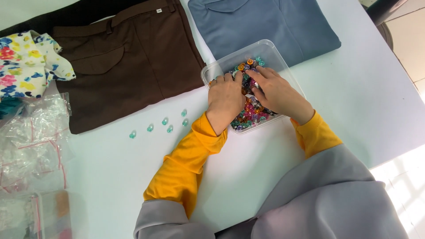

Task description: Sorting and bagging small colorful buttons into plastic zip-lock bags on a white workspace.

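Observation:
A clear plastic tray sits on the white table, filled with several small beads in many colours. Both my hands are inside it. My left hand lies palm down over the beads on the tray's left side, fingers bent onto them. My right hand rests on the beads at the right, fingertips pointing left toward the middle. Whether either hand pinches a bead is hidden. Several teal beads lie loose on the table left of the tray.
Folded brown trousers lie at the back left, a folded blue-grey garment behind the tray, and a floral cloth at the far left. Clear zip bags pile at the left edge.

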